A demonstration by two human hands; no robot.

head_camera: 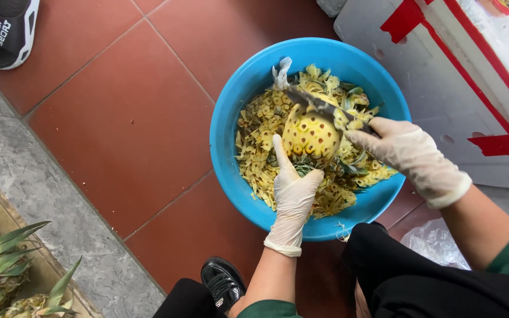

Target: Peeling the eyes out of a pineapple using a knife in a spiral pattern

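My left hand (293,197), in a pale glove, grips a peeled pineapple (310,135) from below, fingers wrapped around its leafy end, thumb up along its left side. The fruit is yellow and dotted with brown eyes, and I hold it over the middle of a blue basin (231,112).

My right hand (407,153), gloved too, is clenched on the handle of a knife (319,105). The handle is hidden in my fist; the blade runs from it up and to the left, lying across the top of the pineapple. Bits of peel stick to the blade, and something whitish hangs at its tip.

Under both hands the basin is heaped with peels (263,147), yellow strips mixed with green leaf scraps. The basin stands on a floor (119,118) of red tiles.

Beyond my right hand lies a white box (443,82) with red tape. Below my right wrist, beside my knee, is a clear bag (434,241). Near my left elbow I see my black shoe (224,284).

Well away to the left of my left hand runs a grey stone edge, with unpeeled pineapples (7,271) in a crate past it. Far up and left of that hand lies a black and white sandal (7,32).
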